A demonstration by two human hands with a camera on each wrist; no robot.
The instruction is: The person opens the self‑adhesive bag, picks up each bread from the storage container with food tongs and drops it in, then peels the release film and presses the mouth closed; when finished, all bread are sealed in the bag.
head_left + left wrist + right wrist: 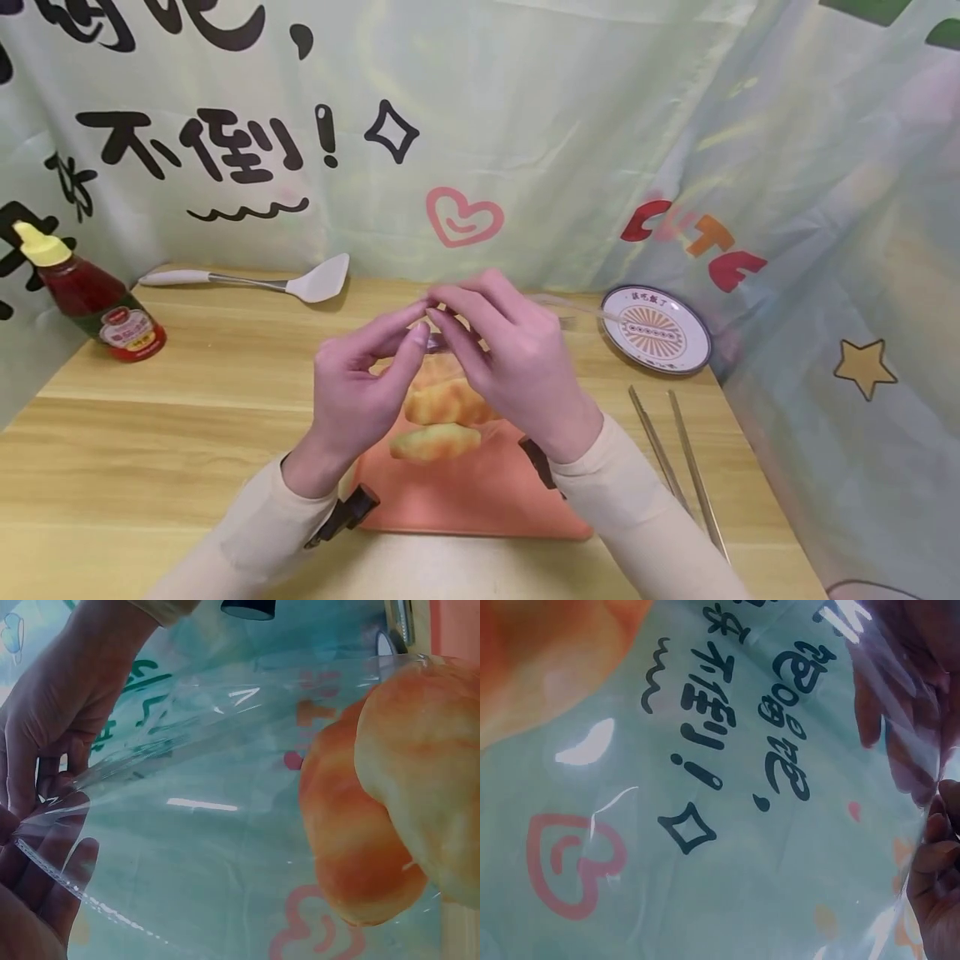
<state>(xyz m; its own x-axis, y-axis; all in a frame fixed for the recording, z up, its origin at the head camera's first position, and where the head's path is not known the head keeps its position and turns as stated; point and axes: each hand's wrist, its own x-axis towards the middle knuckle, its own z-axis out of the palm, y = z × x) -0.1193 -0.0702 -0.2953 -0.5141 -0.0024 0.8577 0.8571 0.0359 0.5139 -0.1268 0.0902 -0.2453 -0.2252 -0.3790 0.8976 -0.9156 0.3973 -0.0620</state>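
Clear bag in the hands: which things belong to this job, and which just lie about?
Likely in the job: clear bag, pinched by left hand and right hand; bread rolls; coral board.

Apparently lying about: sauce bottle; white spatula; plate; slim metal rods.

The right hand (517, 354) partly hides bread rolls (450, 402); a sleeve (641, 508) covers one end of metal tongs (697, 468) at 4 o'clock. The right-wrist view crops a blurred roll (540, 667) at 10 o'clock.
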